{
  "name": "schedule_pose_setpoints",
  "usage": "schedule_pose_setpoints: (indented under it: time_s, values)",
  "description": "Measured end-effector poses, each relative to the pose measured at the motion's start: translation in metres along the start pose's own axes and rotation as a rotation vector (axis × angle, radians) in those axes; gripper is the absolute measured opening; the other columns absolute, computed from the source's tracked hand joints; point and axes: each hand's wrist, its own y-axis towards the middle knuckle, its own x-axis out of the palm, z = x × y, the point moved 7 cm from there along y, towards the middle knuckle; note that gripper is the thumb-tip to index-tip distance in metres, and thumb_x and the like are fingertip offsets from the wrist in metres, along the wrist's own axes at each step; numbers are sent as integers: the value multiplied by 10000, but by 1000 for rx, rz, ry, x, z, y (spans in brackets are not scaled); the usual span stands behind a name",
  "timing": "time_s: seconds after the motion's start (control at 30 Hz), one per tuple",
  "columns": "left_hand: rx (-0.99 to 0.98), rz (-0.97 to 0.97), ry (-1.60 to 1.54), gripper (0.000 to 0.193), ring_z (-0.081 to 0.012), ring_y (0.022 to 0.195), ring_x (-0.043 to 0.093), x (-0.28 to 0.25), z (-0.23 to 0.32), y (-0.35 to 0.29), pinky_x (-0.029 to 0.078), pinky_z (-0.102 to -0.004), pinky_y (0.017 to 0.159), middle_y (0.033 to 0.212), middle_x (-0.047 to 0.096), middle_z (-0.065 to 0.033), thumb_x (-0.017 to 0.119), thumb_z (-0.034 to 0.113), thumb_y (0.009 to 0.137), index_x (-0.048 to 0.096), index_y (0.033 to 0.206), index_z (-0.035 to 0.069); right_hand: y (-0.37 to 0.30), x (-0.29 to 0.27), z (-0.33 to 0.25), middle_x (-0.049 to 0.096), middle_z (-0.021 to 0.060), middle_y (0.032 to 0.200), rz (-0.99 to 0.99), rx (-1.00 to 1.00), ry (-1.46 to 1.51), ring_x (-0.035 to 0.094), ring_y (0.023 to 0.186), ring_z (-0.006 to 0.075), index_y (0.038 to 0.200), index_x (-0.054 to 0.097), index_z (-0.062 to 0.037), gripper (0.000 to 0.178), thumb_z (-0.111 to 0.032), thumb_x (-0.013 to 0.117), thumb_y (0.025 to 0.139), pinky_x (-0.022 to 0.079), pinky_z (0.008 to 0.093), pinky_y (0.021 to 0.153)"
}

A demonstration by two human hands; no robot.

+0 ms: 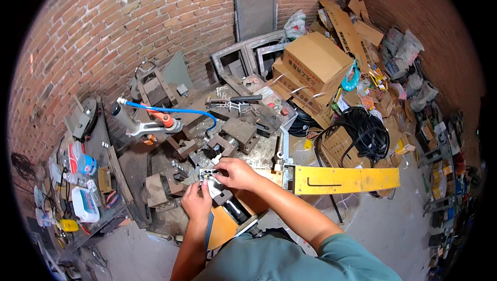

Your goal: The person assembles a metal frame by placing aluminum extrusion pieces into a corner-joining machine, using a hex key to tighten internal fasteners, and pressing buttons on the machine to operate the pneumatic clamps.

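Pinching silver profile with right hand's fingers, touching near-left side with left hand (unable to tell if grasping), over desk, just beyond grey block, likely risking a slip or skew if supported unevenly.

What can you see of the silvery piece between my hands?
The silvery piece is small, shiny and metallic-looking, with a slotted, hollow-looking far end. It is just beyond a grey metal block. Your right hand grips its right side; your left hand is at its lower left. The hands hide part of it, so its support is unclear.
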Motion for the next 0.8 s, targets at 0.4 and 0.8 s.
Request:
schedule_pose_setpoints:
  time_s: [0.4, 0.8]
  values:
    - [141, -135, -261, 145, -307, 808, 747, -52, 90, -7, 582, -379, 743, 923, 747, -158, 763, 57, 908, 758, 1041, 0, -104, -69, 11, 710, 130, 865, 293, 81, 54, 708, 740, 307, 1035, 763, -36, 227, -212, 809, 899, 575, 404, 658]
    - [-210, 69, 267, 168, -391, 1046, 664, -106, 7, -126, 520, -460, 951, 1120, 709, -204, 695, 109, 1003, 715, 1092, -32, -82, -141, 128, 714, 133, 732, 459, 403, 32, 657, 624, 190, 928, 766, -15, 273, -276, 833, 887, 533, 367, 613]
